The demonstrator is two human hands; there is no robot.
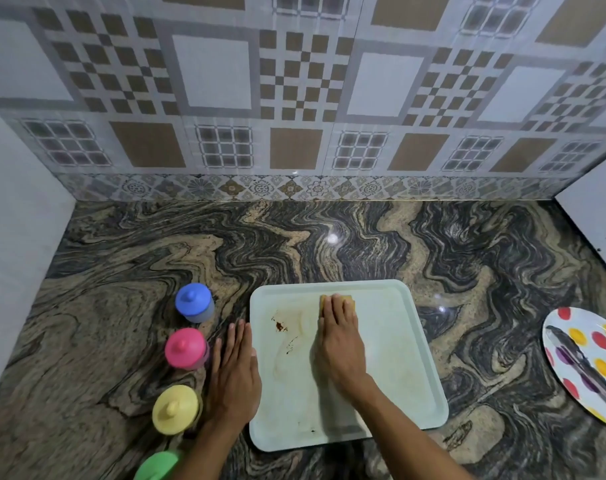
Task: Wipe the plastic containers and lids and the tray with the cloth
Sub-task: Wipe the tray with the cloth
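Presses yellow cloth (336, 300) under flat, straight-fingered right hand (339, 337) on far half of stained tray (398, 358); rests flat left hand (234, 372) at its left edge (lidded containers (185, 348) just beside)

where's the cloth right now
In the head view, the cloth lies on the far middle of the tray, pressed under the right hand, right of the brown stain.

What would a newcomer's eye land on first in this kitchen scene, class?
A pale green square plastic tray with brown stains lies mid-counter, where the right hand presses a yellow cloth flat. Left of it, beside the flat left hand, stand four plastic containers with blue, pink, yellow and green lids.
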